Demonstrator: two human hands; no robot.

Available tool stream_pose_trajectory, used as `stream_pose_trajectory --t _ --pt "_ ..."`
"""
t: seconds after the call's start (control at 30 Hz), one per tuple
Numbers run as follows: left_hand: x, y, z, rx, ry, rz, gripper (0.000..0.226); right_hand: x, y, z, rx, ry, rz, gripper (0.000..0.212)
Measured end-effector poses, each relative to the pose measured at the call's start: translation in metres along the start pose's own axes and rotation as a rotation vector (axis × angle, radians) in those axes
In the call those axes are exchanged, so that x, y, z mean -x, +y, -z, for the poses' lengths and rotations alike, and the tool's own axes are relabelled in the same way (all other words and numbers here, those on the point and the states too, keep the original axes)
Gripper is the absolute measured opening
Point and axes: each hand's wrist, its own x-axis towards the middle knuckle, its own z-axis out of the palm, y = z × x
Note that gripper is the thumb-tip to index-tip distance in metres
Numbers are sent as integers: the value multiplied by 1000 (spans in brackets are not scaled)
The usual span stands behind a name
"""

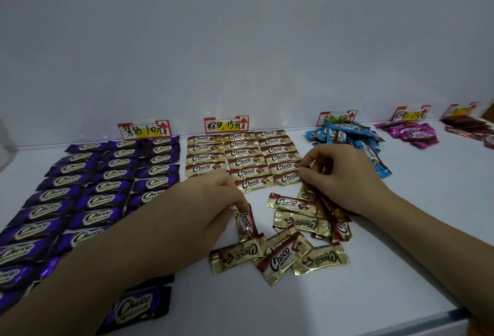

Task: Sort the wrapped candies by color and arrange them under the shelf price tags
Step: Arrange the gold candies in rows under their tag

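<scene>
I am extending the gold rows [242,160] at centre frame: left hand [213,199] pinching one gold-and-brown foil-wrapped candy [244,222], right hand [339,175] clutching a gold bunch [318,202]; next likely needs squaring it under the left column.

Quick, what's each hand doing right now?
Left hand: pinches one gold foil-wrapped Choco candy by its end.
Right hand: fingers curled, gripping several more gold candies.

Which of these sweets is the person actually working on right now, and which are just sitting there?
In hand: left hand pinching one gold candy; right hand gripping more gold candies; loose gold pile; gold rows; middle price tag.
Lying idle: purple rows; blue heap; pink heap; dark red heap.
</scene>
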Motion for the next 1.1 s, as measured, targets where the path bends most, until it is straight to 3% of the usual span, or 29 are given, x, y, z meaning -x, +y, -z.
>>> stream_pose_trajectory --t 0.17,0.27,0.4,0.47,0.6,0.67,0.77,0.97,1.1 --pt "2 -3 5 45 100 -9 28 7 -7 3 94 134 132 12" --pt "1 -2 5 81 15 -5 22 14 -21 3 84 131 278 9" --pt "-4 2 -1 -108 -205 -54 88 19 -24 4 59 26 361 16" --pt "-4 9 1 -219 -336 -42 97 22 -22 8 52 -71 398 18" --pt "-3 18 8 -289 -429 -3 76 45 -24 23 19 -292 492 28" --pt "-5 22 11 -301 -449 7 64 61 -29 24 125 -389 579 37" --pt "-9 25 13 -363 -465 13 49 73 -31 18 260 -351 646 37" --pt "-5 26 11 -411 -413 -19 19 74 -32 26 96 -326 539 16" --pt "2 22 12 -74 -198 14 11 76 -38 29 -169 -197 373 8"
